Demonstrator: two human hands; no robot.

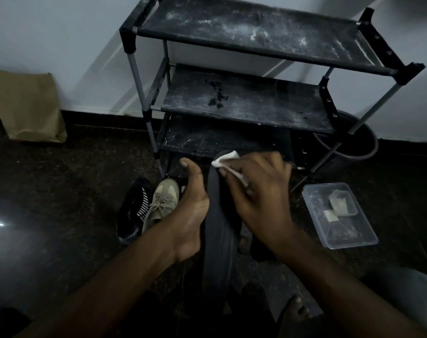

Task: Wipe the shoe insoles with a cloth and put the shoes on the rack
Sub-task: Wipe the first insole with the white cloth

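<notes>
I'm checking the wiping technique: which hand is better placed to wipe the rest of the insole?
The right hand. It pinches the white cloth against the far end of the insole, while the left hand holds the insole from the side to steady it.

Rack matt dusty fabric; floor glossy.
</notes>
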